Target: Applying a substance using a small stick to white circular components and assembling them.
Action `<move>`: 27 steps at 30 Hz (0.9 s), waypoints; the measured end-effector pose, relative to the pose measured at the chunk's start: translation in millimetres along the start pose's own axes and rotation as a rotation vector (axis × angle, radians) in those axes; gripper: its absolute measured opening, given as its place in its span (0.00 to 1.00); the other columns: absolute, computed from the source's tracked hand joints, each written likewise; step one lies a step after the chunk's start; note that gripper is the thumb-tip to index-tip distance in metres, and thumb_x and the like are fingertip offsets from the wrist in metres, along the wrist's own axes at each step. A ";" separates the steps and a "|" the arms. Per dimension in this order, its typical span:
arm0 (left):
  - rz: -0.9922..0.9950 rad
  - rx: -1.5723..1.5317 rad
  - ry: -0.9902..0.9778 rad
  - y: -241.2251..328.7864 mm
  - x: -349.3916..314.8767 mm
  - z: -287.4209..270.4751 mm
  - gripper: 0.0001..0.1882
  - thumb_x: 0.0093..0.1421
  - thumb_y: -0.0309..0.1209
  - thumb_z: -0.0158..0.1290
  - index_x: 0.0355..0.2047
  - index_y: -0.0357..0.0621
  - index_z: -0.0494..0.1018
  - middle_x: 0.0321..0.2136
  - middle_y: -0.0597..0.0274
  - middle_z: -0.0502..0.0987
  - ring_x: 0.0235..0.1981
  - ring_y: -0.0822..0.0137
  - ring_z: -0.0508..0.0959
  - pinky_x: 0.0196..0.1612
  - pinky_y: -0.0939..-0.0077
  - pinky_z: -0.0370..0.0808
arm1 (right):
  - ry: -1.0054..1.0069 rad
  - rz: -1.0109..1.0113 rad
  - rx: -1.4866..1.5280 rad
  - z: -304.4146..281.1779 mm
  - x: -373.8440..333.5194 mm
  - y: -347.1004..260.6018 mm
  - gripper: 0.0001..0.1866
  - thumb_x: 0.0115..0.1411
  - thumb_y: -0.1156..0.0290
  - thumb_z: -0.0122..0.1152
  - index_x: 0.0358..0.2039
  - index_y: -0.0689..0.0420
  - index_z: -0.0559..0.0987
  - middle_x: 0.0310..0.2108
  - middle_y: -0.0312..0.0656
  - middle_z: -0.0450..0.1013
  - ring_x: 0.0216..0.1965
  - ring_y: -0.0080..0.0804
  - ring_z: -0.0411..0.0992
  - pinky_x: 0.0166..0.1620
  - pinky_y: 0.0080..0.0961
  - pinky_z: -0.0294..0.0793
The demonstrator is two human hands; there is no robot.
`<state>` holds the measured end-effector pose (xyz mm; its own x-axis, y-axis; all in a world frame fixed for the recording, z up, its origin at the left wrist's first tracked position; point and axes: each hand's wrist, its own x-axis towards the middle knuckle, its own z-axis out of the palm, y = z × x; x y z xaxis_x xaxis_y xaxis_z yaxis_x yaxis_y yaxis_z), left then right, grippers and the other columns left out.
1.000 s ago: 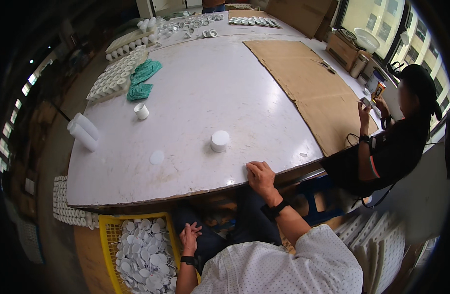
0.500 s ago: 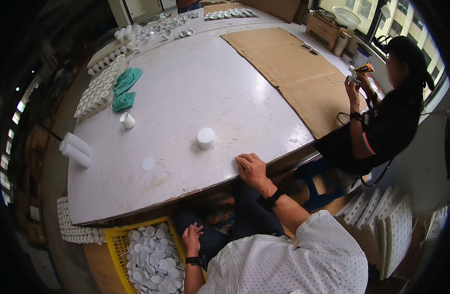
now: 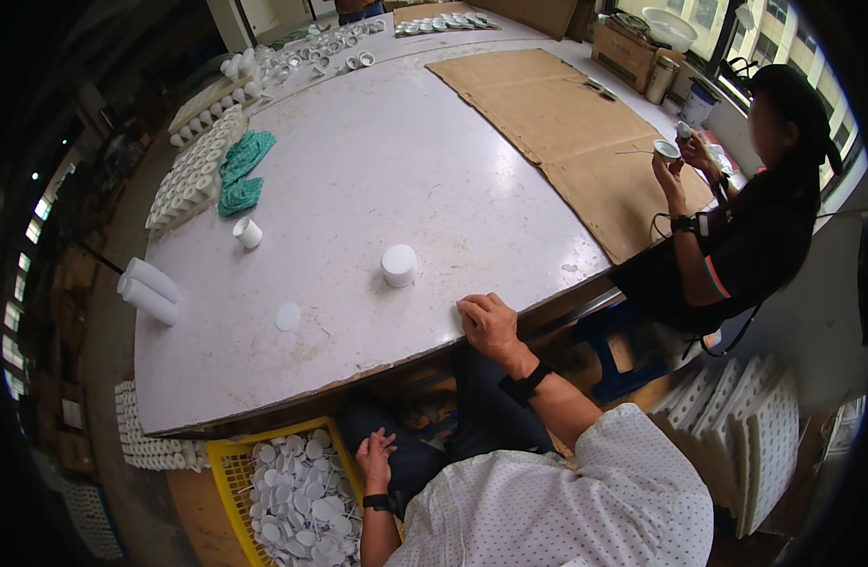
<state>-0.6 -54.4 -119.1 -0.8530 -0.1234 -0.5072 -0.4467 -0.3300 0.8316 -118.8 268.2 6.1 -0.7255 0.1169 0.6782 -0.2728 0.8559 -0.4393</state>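
Observation:
My right hand (image 3: 490, 324) rests at the near edge of the white table (image 3: 349, 189). Its fingers are curled under, and nothing shows in them. Slightly apart from it, to the left and farther in, stands a round white pot with a flat top (image 3: 399, 266). My left hand (image 3: 375, 455) lies over my thigh, loosely spread and holding nothing. Beside it is a yellow plastic basket (image 3: 228, 482), filled with white disc-headed pieces with thin stems (image 3: 301, 491). A thin white disc (image 3: 287, 317) lies flat on the table, and a small white cup (image 3: 248, 232) is beyond it.
White rolls (image 3: 150, 293) stand at the table's left edge. Green cloth (image 3: 240, 184) lies by rows of white parts (image 3: 186, 180). Brown cardboard (image 3: 566, 132) covers the right side, where a co-worker (image 3: 746, 208) sits holding round white pieces. White perforated sheets (image 3: 736, 444) stand at my right.
The co-worker's orange and black tube is out of sight, and both their hands now hold white pieces. My hands stay in place; the view has shifted slightly.

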 end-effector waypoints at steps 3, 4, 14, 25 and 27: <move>-0.005 0.011 0.008 2.8 -1.8 2.5 0.14 0.63 0.33 0.44 0.29 0.32 0.67 0.48 0.43 0.68 0.35 0.61 0.77 0.28 0.78 0.75 | -0.001 -0.007 -0.002 -0.9 0.7 -0.8 0.09 0.45 0.78 0.60 0.28 0.52 0.78 0.29 0.34 0.74 0.28 0.34 0.71 0.28 0.27 0.73; -0.004 0.013 0.005 3.0 -2.1 2.4 0.14 0.63 0.33 0.44 0.29 0.32 0.67 0.48 0.43 0.68 0.35 0.62 0.77 0.29 0.78 0.75 | -0.011 0.002 0.002 -1.0 0.3 -0.2 0.09 0.44 0.78 0.60 0.29 0.52 0.78 0.30 0.34 0.74 0.28 0.34 0.71 0.29 0.27 0.73; -0.007 0.014 -0.010 2.5 -0.1 0.3 0.13 0.63 0.33 0.43 0.29 0.33 0.67 0.48 0.43 0.68 0.36 0.61 0.78 0.29 0.77 0.75 | -0.253 0.326 0.248 -24.2 37.9 16.2 0.13 0.51 0.71 0.58 0.39 0.56 0.77 0.37 0.44 0.73 0.29 0.38 0.74 0.35 0.28 0.73; -0.017 0.047 -0.029 -3.1 1.8 -4.3 0.12 0.64 0.31 0.42 0.33 0.31 0.67 0.46 0.46 0.70 0.36 0.60 0.78 0.30 0.76 0.76 | -0.592 0.013 -0.367 10.6 104.4 86.0 0.13 0.53 0.71 0.47 0.38 0.55 0.76 0.48 0.40 0.69 0.45 0.41 0.65 0.50 0.26 0.63; -0.021 0.055 -0.020 -0.1 -3.1 0.8 0.12 0.64 0.32 0.43 0.30 0.33 0.67 0.47 0.45 0.69 0.37 0.60 0.78 0.30 0.76 0.75 | -0.615 -0.016 -0.339 9.5 100.4 87.8 0.12 0.52 0.71 0.48 0.35 0.56 0.76 0.47 0.40 0.70 0.44 0.40 0.66 0.51 0.27 0.63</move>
<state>1.9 -53.3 -117.5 -0.8484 -0.0986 -0.5201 -0.4779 -0.2802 0.8325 -221.6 350.3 30.0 -0.9761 -0.1172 0.1832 -0.1466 0.9768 -0.1561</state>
